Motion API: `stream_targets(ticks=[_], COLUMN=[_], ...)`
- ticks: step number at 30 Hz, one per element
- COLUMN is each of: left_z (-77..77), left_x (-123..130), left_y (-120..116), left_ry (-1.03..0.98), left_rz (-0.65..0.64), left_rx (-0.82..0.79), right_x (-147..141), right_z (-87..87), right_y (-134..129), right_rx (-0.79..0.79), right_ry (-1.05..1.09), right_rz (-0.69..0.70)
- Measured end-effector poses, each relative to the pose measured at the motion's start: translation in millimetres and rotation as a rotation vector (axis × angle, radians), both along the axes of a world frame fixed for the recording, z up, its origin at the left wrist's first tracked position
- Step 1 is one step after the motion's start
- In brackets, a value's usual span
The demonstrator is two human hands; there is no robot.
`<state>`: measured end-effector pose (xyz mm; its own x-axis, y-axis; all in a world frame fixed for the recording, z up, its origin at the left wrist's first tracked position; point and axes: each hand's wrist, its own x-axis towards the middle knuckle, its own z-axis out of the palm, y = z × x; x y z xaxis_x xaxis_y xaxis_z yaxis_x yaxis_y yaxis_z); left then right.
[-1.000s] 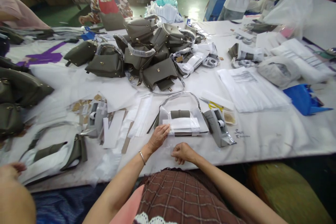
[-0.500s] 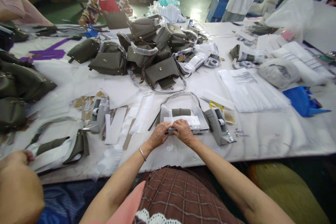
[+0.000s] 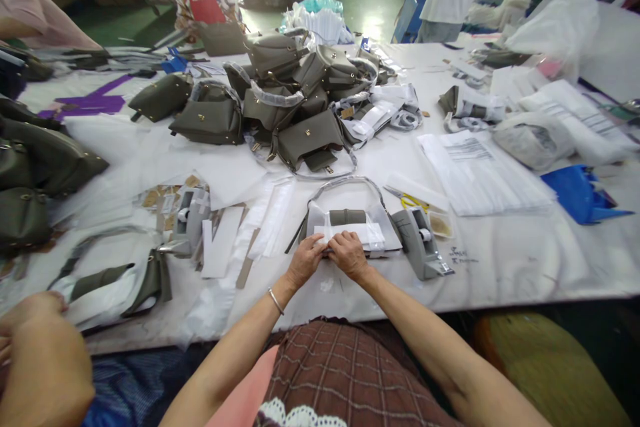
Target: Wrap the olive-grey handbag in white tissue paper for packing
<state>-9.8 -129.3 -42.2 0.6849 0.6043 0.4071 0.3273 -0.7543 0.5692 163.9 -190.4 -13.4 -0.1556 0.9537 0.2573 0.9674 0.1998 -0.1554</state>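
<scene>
An olive-grey bag with white wrapping (image 3: pixel 370 235) lies in front of me, its plastic-covered handle (image 3: pixel 345 180) arched away from me. My left hand (image 3: pixel 305 259) has its fingers closed on the bag's near edge, at the left of the middle. Right beside it, my right hand (image 3: pixel 347 253) pinches the same edge with bent fingers. The fingertips of both hands nearly meet, and what lies under them is hidden. Just right of the bag stands a grey tape dispenser (image 3: pixel 420 243), with yellow-handled scissors (image 3: pixel 414 203) behind it.
Olive bags (image 3: pixel 310 137) are piled further back. At left are a second tape dispenser (image 3: pixel 190 220), white strips (image 3: pixel 223 240) and a co-worker's arm (image 3: pixel 45 347) by another wrapped bag (image 3: pixel 103 280). White sheets (image 3: pixel 485 173) and a blue holder (image 3: pixel 580 193) lie at right.
Both my hands stay at the bag's near edge, with slight finger movement. The co-worker's hand at left has drawn back a little. People across the table have shifted.
</scene>
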Motion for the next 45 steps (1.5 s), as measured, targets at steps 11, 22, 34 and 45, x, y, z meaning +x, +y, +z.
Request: stream_targets(ticks=[11, 22, 34, 45], left_z=[-2.0, 14.4, -4.3, 4.4], left_x=[0, 4, -8, -7], left_y=[7, 13, 3, -2], left_ry=[0.050, 0.181, 0.179, 0.216], left_rz=[-0.163, -0.148, -0.221, -0.218], left_rx=[0.022, -0.007, 0.115, 0.209], right_x=[11, 2, -4, -26], right_z=[8.5, -0.6, 0.0, -17.5], right_y=[0, 13, -77, -63], right_rx=[-0.073, -0.052, -0.251, -0.454], right_ry=[-0.019, -0.016, 0.179, 0.091], right_rz=[0.113, -0.044, 0.272, 0.142])
